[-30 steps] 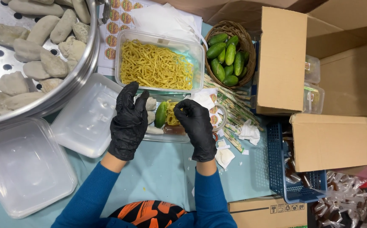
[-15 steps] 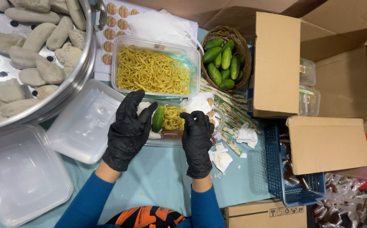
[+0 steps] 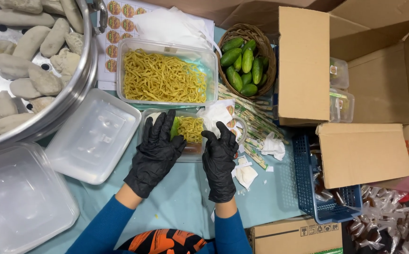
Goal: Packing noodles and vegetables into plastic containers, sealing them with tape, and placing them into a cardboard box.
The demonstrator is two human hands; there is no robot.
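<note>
1. Since the earlier frames both hands have opened and flattened: the right hand, which had been pinching something at the fingertips, now shows spread fingers, and the green cucumber piece has gone from between the hands to lying in the tray.
2. Nearest: blue sleeves, black gloves. The left hand lies palm-down, fingers wide, over the near-left part of the small clear plastic meal tray, likely steadying it; it grips nothing.
3. The right hand rests fingers wide at the tray's right edge, empty, just beside white paper wrappers.
4. Inside the tray: the cucumber piece against a portion of yellow noodles, a dark part at the near side that I cannot make out.
5. Left of the hands, two clear plastic lids lie flat on the pale blue table, within reach.
6. Beyond the tray: a larger clear tub of yellow noodles, a woven basket of whole green cucumbers, and wrapped chopsticks fanned between them.
7. Far left: a large perforated steel steamer tray with pale grey dumpling logs.
8. Right: brown cardboard boxes and a blue plastic crate of sachets.
</note>
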